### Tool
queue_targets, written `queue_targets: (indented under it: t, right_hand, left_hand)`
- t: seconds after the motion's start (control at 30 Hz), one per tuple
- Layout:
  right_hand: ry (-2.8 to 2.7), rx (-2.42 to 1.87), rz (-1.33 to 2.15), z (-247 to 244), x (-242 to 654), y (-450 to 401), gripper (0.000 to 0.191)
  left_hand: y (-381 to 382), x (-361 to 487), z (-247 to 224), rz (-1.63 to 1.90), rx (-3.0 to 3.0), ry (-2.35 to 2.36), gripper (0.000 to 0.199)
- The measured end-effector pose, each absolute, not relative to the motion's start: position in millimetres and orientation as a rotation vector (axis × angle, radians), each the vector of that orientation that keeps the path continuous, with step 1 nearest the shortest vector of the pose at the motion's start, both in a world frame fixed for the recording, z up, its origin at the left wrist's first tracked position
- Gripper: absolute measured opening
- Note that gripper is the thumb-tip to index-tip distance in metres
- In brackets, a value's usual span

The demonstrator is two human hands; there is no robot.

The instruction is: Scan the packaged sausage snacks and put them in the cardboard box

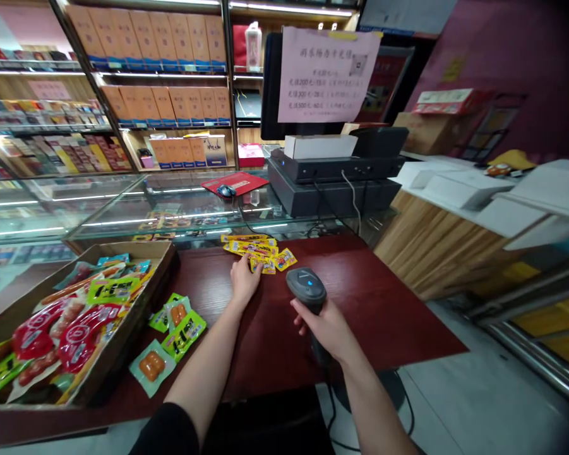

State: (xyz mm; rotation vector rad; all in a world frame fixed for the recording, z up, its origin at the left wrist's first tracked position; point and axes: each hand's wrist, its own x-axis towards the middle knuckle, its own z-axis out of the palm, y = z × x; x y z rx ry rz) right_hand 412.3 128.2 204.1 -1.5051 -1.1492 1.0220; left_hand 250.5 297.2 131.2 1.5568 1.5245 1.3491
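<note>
My right hand [329, 328] is wrapped round the handle of a dark barcode scanner [307, 285], whose top shows a small blue light. My left hand [245, 281] reaches to the near edge of a small pile of yellow snack packets [249, 244] on the dark red table. Its thumb and fingers close on one yellow snack packet [265, 265] at the front of the pile. Another small yellow packet [285, 258] lies just to the right. Left of my forearm are several loose packets, among them a green one [184, 337] and a clear one with brown pieces [152, 366].
A cardboard box [168, 259] full of packaged snacks stands on the left of the table [360, 303]. Behind are a glass counter [180, 205], a mouse [226, 190] on a red mat, and a monitor [271, 88] with a paper sign. The scanner's cable [330, 404] hangs below.
</note>
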Motion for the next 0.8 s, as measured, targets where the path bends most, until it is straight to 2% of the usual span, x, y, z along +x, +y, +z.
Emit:
queue_targets:
  t: [0.2,0.4,0.57,0.8]
  right_hand:
    - [-1.156,-1.540,1.036,204.7,401.2,127.9,0.039]
    - [-1.200,-1.526,1.040,209.3,380.5,129.3,0.038]
    - [-1.232,-1.421,1.009,222.4,354.9,138.8,0.035]
    - [-1.258,-1.346,0.991,243.4,334.2,151.0,0.032]
  left_hand:
    - [299.3,249.8,131.3,1.383,1.425,1.422,0.051]
    - [300.5,225.7,148.3,1.430,0.945,1.121,0.029]
    - [297.5,212.6,171.0,1.505,0.608,0.875,0.039]
    - [289.0,220.6,184.4,1.372,0.511,0.752,0.035]
